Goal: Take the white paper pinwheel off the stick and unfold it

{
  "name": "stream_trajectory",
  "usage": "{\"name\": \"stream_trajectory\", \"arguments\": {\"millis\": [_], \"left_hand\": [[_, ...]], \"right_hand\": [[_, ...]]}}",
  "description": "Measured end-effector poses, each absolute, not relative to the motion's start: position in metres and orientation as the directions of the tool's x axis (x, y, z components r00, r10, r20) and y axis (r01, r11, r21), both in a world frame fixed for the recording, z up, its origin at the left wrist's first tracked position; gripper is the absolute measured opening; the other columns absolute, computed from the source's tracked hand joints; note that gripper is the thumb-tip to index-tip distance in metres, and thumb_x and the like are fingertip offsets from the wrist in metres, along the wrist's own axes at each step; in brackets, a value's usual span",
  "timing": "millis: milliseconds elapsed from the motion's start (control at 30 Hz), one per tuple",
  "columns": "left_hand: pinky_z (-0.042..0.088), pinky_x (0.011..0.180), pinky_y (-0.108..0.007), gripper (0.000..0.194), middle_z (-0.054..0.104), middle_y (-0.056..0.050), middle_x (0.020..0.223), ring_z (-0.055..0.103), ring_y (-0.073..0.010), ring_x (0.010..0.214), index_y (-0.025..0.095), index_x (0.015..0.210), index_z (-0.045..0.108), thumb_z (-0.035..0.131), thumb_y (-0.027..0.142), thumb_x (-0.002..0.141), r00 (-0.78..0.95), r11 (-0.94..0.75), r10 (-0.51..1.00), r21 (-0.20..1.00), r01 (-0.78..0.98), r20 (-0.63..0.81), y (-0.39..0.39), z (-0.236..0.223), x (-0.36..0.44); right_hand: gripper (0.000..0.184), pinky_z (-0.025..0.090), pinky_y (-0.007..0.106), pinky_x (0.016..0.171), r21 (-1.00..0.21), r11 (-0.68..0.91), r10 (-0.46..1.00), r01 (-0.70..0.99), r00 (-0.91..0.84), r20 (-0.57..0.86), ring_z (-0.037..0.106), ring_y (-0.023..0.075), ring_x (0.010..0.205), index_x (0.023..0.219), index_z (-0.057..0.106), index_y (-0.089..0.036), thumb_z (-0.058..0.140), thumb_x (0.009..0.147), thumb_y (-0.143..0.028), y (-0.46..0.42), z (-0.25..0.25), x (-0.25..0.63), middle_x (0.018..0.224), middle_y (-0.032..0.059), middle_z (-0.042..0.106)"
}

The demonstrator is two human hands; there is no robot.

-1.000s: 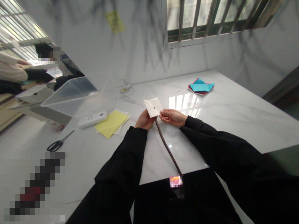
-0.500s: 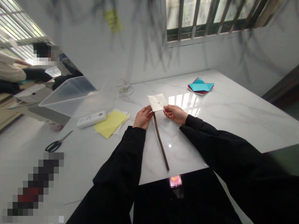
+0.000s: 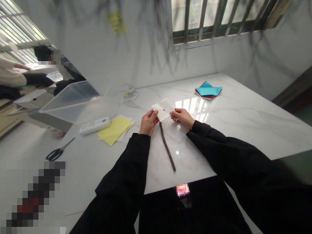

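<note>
Anticlockwise tips the square white folded-paper packet (image 3: 162, 113), corner nearing six o'clock! Left hand (image 3: 148, 123), right hand (image 3: 183, 118) pinching, seemingly steadying it.

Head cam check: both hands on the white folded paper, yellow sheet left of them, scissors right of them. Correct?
Not quite: the scissors lie left of the hands, as the head view shows. The left hand and right hand are on the white folded paper, with the yellow sheet left of them.

White paper (image 3: 166, 106) in both hands (image 3: 148, 122) (image 3: 183, 118)
</note>
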State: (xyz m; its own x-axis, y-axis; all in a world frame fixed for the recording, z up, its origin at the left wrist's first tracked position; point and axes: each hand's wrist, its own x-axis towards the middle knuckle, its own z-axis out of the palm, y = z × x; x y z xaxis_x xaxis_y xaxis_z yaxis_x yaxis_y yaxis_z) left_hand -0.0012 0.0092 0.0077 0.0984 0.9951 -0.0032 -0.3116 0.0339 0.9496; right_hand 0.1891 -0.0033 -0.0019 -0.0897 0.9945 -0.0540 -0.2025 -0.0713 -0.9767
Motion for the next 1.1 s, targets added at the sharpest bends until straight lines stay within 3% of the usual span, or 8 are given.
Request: {"name": "stream_trajectory", "arguments": {"millis": [167, 400, 767, 867, 967, 1033, 1100], "left_hand": [[0.059, 0.09, -0.038, 0.045, 0.079, -0.011, 0.102, 0.073, -0.0254, 0.099, 0.013, 0.103, 0.073, 0.089, 0.029, 0.065, 0.12, 0.036, 0.993, 0.956, -0.29, -0.001, 0.006, 0.004, 0.001], [0.06, 0.091, -0.038, 0.042, 0.079, -0.011, 0.102, 0.074, -0.0252, 0.099, 0.013, 0.104, 0.073, 0.086, 0.024, 0.065, 0.122, 0.049, 0.993, 0.948, -0.315, -0.01, 0.008, 0.002, 0.0], [0.06, 0.089, -0.038, 0.042, 0.078, -0.01, 0.104, 0.073, -0.0261, 0.1, 0.015, 0.102, 0.071, 0.087, 0.024, 0.065, 0.107, 0.087, 0.993, 0.943, -0.322, -0.055, 0.006, 0.005, 0.002], [0.059, 0.09, -0.039, 0.044, 0.078, -0.01, 0.103, 0.073, -0.027, 0.102, 0.014, 0.102, 0.071, 0.089, 0.024, 0.062, 0.093, 0.064, 0.995, 0.945, -0.32, -0.036, 0.006, 0.002, 0.003], [0.058, 0.09, -0.039, 0.044, 0.078, -0.01, 0.101, 0.073, -0.0274, 0.102, 0.014, 0.1, 0.072, 0.089, 0.025, 0.061, 0.068, 0.03, 0.998, 0.955, -0.296, -0.01, 0.009, -0.002, 0.003], [0.057, 0.088, -0.038, 0.043, 0.079, -0.01, 0.099, 0.073, -0.0269, 0.098, 0.014, 0.099, 0.073, 0.089, 0.026, 0.06, 0.04, -0.011, 0.999, 0.967, -0.254, 0.022, 0.011, -0.005, 0.003], [0.056, 0.086, -0.036, 0.043, 0.078, -0.01, 0.097, 0.073, -0.0259, 0.094, 0.013, 0.098, 0.074, 0.089, 0.028, 0.06, 0.018, -0.053, 0.998, 0.979, -0.197, 0.058, 0.012, -0.007, 0.004]], "right_hand": [[0.017, 0.039, 0.018, 0.047, -0.992, -0.028, 0.994, -0.127, -0.105, -0.015, 0.048, 0.006, 0.05, 0.074, 0.062, -0.015, 0.072, 0.081, -0.027, -0.004, -0.002, 0.188, 0.064, -0.0002, 0.06], [0.019, 0.04, 0.019, 0.047, -0.997, -0.014, 0.993, -0.082, -0.119, -0.004, 0.049, 0.0074, 0.052, 0.074, 0.063, -0.017, 0.075, 0.081, -0.03, -0.004, -0.004, 0.188, 0.064, 0.0005, 0.063], [0.018, 0.039, 0.019, 0.049, -0.998, -0.019, 0.986, -0.064, -0.165, -0.009, 0.049, 0.0074, 0.053, 0.073, 0.062, -0.017, 0.072, 0.083, -0.029, -0.004, -0.004, 0.188, 0.067, 0.001, 0.063], [0.016, 0.04, 0.021, 0.05, -1.0, -0.011, 0.985, -0.019, -0.174, -0.007, 0.05, 0.009, 0.055, 0.081, 0.063, -0.017, 0.07, 0.084, -0.032, -0.004, -0.006, 0.188, 0.07, 0.0007, 0.063], [0.029, 0.046, 0.026, 0.06, -0.979, 0.124, 0.992, 0.163, -0.03, 0.121, 0.054, 0.0124, 0.064, 0.104, 0.064, -0.019, 0.075, 0.082, -0.034, -0.004, -0.006, 0.19, 0.083, 0.0012, 0.065], [0.043, 0.05, 0.03, 0.072, -0.9, 0.276, 0.948, 0.336, 0.06, 0.313, 0.057, 0.0157, 0.075, 0.118, 0.061, -0.021, 0.078, 0.08, -0.032, -0.007, -0.004, 0.191, 0.098, 0.0038, 0.066], [0.043, 0.05, 0.035, 0.083, -0.791, 0.41, 0.876, 0.454, 0.046, 0.48, 0.057, 0.0198, 0.087, 0.121, 0.061, -0.022, 0.076, 0.081, -0.027, -0.01, 0.001, 0.19, 0.107, 0.0067, 0.065]]}}
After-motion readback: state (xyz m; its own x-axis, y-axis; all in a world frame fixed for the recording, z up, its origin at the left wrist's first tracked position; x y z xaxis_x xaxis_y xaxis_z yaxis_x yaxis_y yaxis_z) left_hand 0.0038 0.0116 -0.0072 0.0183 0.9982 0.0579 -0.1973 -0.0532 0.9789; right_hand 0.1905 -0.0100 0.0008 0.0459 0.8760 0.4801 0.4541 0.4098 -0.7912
